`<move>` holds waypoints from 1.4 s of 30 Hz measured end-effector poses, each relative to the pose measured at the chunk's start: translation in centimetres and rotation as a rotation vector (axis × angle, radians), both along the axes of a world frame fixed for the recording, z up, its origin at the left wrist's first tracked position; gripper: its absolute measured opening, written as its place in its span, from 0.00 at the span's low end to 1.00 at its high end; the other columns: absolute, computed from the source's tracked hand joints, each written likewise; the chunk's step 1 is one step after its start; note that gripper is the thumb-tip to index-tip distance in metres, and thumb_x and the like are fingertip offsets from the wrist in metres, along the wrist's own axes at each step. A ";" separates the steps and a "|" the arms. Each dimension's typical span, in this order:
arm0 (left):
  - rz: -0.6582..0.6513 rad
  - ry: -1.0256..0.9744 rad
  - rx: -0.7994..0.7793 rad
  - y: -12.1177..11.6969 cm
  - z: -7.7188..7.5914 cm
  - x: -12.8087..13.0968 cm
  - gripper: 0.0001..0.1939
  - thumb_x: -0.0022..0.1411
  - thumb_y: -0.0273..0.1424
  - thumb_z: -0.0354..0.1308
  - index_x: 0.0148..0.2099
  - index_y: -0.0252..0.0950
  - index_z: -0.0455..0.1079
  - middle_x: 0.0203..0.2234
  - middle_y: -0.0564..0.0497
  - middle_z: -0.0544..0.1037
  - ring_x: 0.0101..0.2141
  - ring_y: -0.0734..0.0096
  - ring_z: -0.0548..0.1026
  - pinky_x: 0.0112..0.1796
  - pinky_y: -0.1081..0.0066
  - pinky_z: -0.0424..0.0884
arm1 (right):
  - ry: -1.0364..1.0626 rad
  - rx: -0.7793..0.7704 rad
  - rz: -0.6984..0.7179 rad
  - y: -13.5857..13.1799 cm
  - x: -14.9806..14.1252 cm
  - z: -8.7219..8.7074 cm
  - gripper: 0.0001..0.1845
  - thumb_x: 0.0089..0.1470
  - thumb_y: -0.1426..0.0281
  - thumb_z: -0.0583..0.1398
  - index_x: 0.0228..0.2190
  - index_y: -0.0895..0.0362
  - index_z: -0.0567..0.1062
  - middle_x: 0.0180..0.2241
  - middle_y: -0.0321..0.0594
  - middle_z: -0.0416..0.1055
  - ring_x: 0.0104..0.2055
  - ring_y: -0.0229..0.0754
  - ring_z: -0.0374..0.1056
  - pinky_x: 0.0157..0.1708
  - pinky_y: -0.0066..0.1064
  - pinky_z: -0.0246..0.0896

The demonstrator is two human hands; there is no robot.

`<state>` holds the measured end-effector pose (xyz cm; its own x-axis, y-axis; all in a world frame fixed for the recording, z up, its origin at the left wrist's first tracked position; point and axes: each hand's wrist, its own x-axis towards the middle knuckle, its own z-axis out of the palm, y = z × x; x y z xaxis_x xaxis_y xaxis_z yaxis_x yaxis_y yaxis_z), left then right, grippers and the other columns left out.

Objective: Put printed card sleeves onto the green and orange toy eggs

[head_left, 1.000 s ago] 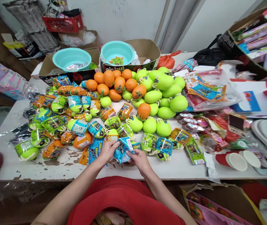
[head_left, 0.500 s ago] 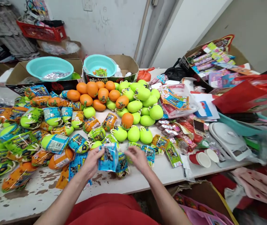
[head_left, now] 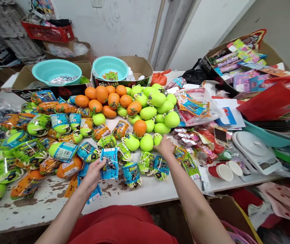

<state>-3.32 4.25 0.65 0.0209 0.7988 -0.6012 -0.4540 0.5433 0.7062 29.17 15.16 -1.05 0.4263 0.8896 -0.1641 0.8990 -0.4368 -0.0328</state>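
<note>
My left hand pinches a flat blue printed wrapper upright above the table's front part. At the front of the loose pile, my right hand has its fingers around a bare lime-green plastic egg, which the hand partly covers. Left of that egg sits another green egg, with an orange egg behind it. Between my hands stand eggs in printed sleeves: a blue-wrapped egg, a green-wrapped egg and a second blue-wrapped egg.
Many wrapped eggs cover the table's left side. Behind stand two turquoise basins on cardboard boxes. To the right lie flat wrappers, a white scale and paper cups. An open box is below the table edge.
My right hand has moved away from the blue wrapper, right and back to a green egg. My left hand keeps the wrapper, slightly further left. The view has shifted slightly.
</note>
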 end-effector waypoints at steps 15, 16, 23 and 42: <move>-0.090 -0.085 0.140 -1.9 2.0 9.6 0.19 0.51 0.41 0.63 0.42 0.36 0.72 0.34 0.50 0.79 0.33 0.68 0.75 0.37 0.70 0.69 | 1.495 0.162 0.018 -16.3 -7.6 3.3 0.47 0.25 0.59 0.72 0.50 0.50 0.65 0.51 0.42 0.63 0.53 0.50 0.61 0.51 0.38 0.58; -0.017 -0.062 0.156 -2.0 2.1 9.9 0.18 0.52 0.40 0.62 0.43 0.36 0.71 0.35 0.51 0.78 0.34 0.69 0.74 0.38 0.71 0.69 | 1.569 0.257 -0.203 -16.7 -8.4 2.3 0.45 0.27 0.56 0.71 0.49 0.51 0.64 0.52 0.43 0.63 0.53 0.50 0.61 0.50 0.38 0.60; -0.083 0.046 0.242 -2.6 3.7 10.5 0.14 0.51 0.39 0.63 0.37 0.35 0.73 0.30 0.52 0.78 0.32 0.71 0.73 0.35 0.73 0.69 | 2.107 -0.082 -0.904 -18.0 -10.9 3.1 0.29 0.48 0.45 0.55 0.43 0.53 0.69 0.44 0.44 0.73 0.43 0.51 0.70 0.39 0.45 0.67; -0.564 -0.087 -0.062 -0.9 4.6 1.3 0.13 0.50 0.37 0.66 0.34 0.32 0.76 0.28 0.47 0.80 0.28 0.70 0.75 0.34 0.70 0.70 | 2.379 -0.361 -0.768 -21.6 -9.4 2.0 0.16 0.43 0.65 0.64 0.37 0.55 0.73 0.37 0.41 0.77 0.41 0.49 0.72 0.46 0.49 0.61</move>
<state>-2.00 3.33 5.24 0.4853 0.6133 -0.6232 -0.1373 0.7574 0.6384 19.79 -6.45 0.97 -0.4956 0.5998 -0.6282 -0.6907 -0.7107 -0.1335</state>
